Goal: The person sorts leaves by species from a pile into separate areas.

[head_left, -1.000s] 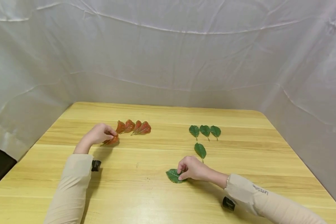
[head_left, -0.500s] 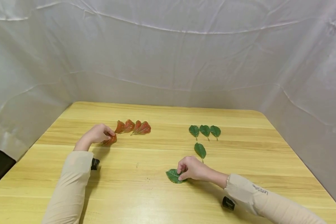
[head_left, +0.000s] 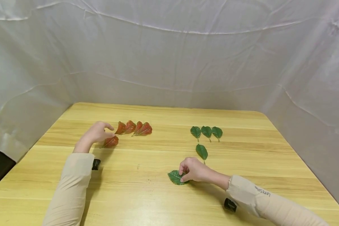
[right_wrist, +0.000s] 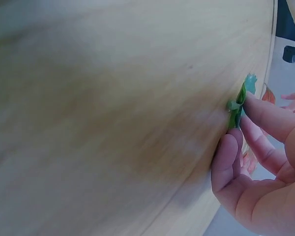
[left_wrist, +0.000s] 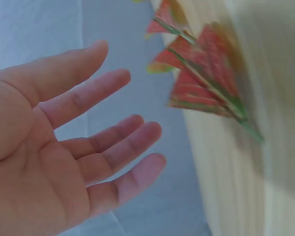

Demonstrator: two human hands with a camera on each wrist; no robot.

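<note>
My left hand (head_left: pixel 97 132) hovers beside a red leaf (head_left: pixel 111 142) lying on the table at the left. Its fingers are spread and relaxed, with nothing between them in the left wrist view. Just behind that leaf, several more red leaves (head_left: pixel 145 129) form a row, some overlapping. Nearer the front, my right hand (head_left: pixel 196 169) pinches a green leaf (head_left: pixel 174 177) between thumb and fingers, low over the table. The right wrist view shows the leaf's stem end (right_wrist: pixel 233 105) by the fingertips; part of the leaf is hidden behind them.
A row of three green leaves (head_left: pixel 206 131) lies at the back right of the wooden table (head_left: pixel 141 207). One more green leaf (head_left: pixel 201 151) sits between that row and my right hand. Pale cloth (head_left: pixel 169 56) hangs around the back and sides.
My left hand shifted the red leaf slightly left, then let go of it and opened its fingers. The right hand and its green leaf stayed in place.
</note>
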